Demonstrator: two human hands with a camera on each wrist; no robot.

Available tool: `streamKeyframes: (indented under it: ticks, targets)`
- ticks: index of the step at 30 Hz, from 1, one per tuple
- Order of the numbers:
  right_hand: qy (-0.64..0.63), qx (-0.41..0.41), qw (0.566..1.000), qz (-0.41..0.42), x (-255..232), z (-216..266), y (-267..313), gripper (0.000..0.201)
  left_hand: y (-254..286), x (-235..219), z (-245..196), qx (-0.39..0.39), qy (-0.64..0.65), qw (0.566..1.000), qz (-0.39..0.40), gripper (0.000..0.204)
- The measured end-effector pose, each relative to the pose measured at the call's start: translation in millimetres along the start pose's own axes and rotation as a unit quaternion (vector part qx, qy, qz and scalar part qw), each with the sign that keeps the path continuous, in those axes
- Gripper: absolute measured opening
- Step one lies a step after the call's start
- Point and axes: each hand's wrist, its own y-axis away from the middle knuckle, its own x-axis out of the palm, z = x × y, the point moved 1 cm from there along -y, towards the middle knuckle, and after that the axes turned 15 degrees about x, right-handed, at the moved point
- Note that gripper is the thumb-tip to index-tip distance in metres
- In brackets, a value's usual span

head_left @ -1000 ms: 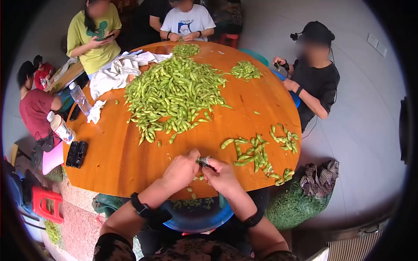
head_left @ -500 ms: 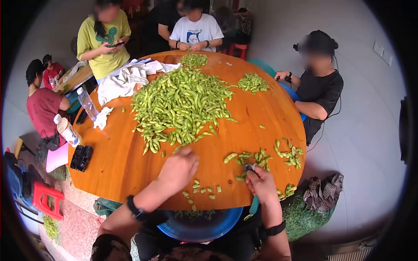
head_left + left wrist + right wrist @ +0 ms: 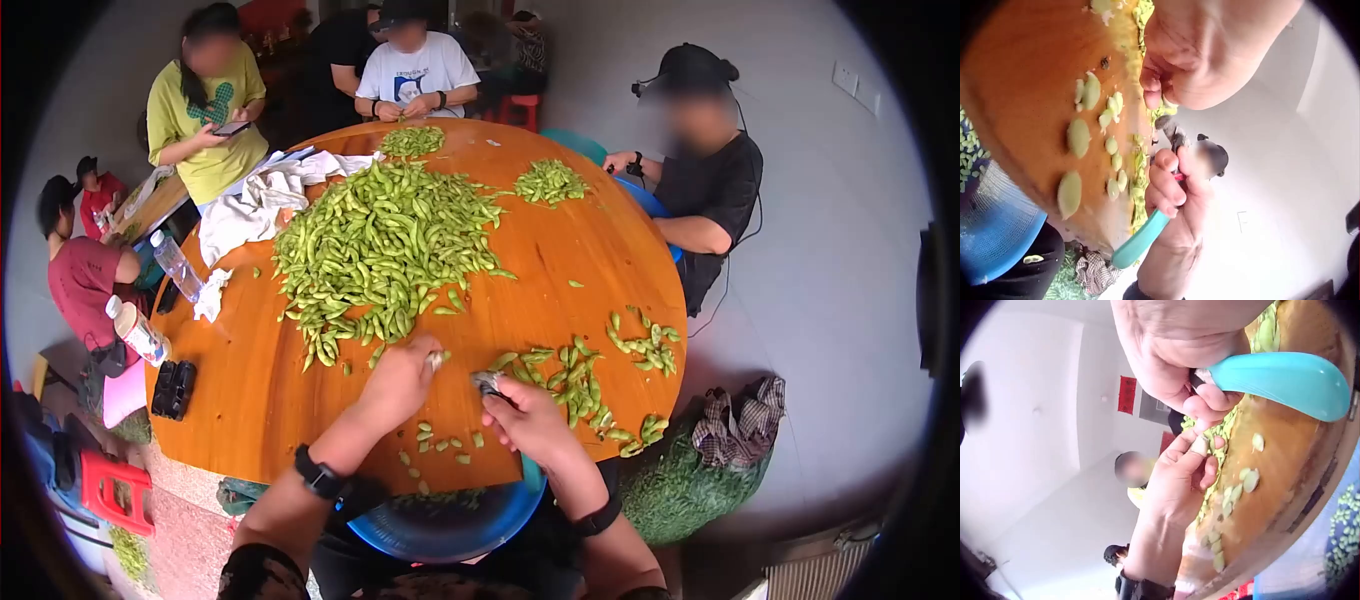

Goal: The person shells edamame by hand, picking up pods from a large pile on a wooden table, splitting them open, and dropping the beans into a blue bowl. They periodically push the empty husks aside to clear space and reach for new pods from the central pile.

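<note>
In the head view my left hand (image 3: 398, 385) is over the near part of the round table, at the lower edge of the soybean pod pile (image 3: 385, 245). Its fingers and thumb pinch a small green pod (image 3: 1211, 442), mostly hidden by the fingertips. My right hand (image 3: 535, 418), a short way to the right, grips a turquoise-handled tool (image 3: 1282, 381). The tool's grey metal end (image 3: 1172, 132) pokes out past the thumb; its kind does not show. Several loose pale green beans (image 3: 442, 444) lie on the wood between and below the hands.
A blue basin (image 3: 450, 545) holding beans sits below the table edge (image 3: 300, 470). More pods (image 3: 575, 385) lie right of my right hand. Bottles (image 3: 140, 330), a black tray (image 3: 173, 390) and white cloth (image 3: 250, 205) line the left side. Other people surround the table.
My hands were together over the near edge, then moved apart, the left to the pile and the right over the pods. Now the right has come back left, nearer the left hand.
</note>
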Motion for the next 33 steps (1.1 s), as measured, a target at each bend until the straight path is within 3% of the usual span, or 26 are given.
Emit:
streamKeyframes:
  ticks: [1,2,3,6,10,16,20,23,26,28,29,31,33]
  targets:
    - [-0.013,-0.011,0.999,0.028,5,-1,-6,0.019,8,-2,-7,-0.028,0.195,0.979,-0.043,0.021]
    - [-0.032,-0.02,0.998,0.05,10,1,-9,0.019,15,-4,-13,-0.057,0.383,0.918,-0.086,0.025]
    - [-0.033,-0.02,0.998,0.049,14,2,-9,0.019,20,-7,-17,-0.056,0.382,0.918,-0.084,0.025]
    - [-0.084,-0.002,0.993,0.088,26,6,-8,0.016,35,-8,-17,-0.117,0.523,0.841,-0.067,0.033]
    - [-0.102,0.008,0.99,0.099,35,7,-4,0.013,43,-3,-14,-0.088,0.502,0.855,-0.09,0.036]
    - [-0.107,-0.01,0.993,0.052,42,-2,-9,0.012,42,6,-16,0.04,0.34,0.929,-0.14,0.045]
    - [-0.136,-0.03,0.99,0.02,50,-6,-14,0.01,43,5,-20,0.02,0.36,0.923,-0.136,0.045]
    - [-0.175,0.007,0.984,0.011,52,-2,-11,0.011,44,7,-20,0.02,0.417,0.896,-0.152,0.043]
    - [-0.2,0.03,0.978,0.046,48,-2,-11,0.012,44,8,-15,-0.036,0.482,0.867,-0.12,0.038]
    - [-0.216,0.036,0.972,0.082,41,-4,-16,0.011,44,13,-9,-0.083,0.641,0.754,-0.116,0.032]
    - [-0.231,0.041,0.965,0.117,39,-5,-17,0.011,43,11,-8,-0.083,0.641,0.754,-0.116,0.032]
    - [-0.202,0.044,0.974,0.089,37,4,-10,0.011,39,6,-8,-0.129,0.719,0.677,-0.094,0.03]
    - [-0.171,0.047,0.982,0.061,39,7,-6,0.011,38,4,-9,-0.116,0.714,0.683,-0.102,0.03]
